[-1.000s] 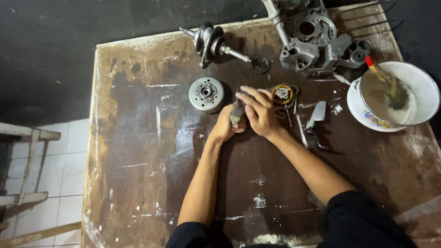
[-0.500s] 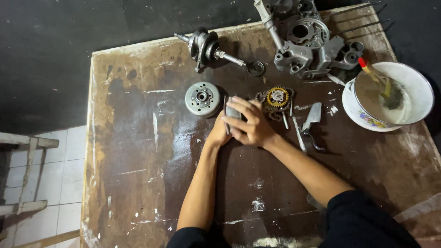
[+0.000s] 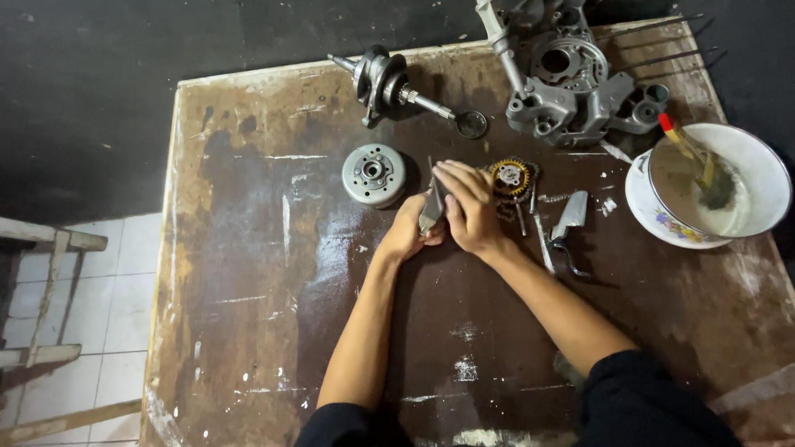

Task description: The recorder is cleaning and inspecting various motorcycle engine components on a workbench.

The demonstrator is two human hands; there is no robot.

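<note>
Hands together at mid-counter (image 3: 237, 271), both wrapped round 1 small grey metal part (image 3: 431, 207). Left hand (image 3: 408, 233) cupping the part from below, fingers clenched on its lower end; right hand (image 3: 470, 208) laid over the top, fingers curled on the same piece. Part upright between the palms, its narrow tip poking out above them.

Compared with 1 second ago: grip much the same, hands still joined on the part, but placed a little nearer the brass-toothed gear (image 3: 511, 178), which now sits just beside the right knuckles. Round grey flywheel (image 3: 374, 174) near the left hand, apart from it. No piece set down or picked up in that time, so the work judged to be mid-step, fitting or loosening something small by hand.

Further back: crankshaft (image 3: 387, 82) lying on its side, grey engine casing (image 3: 571, 84) at the far edge, white enamel bowl (image 3: 716, 177) with a brush (image 3: 686, 147) resting in it. Flat metal scraper (image 3: 569, 216) to the right of the gear, untouched.
</note>
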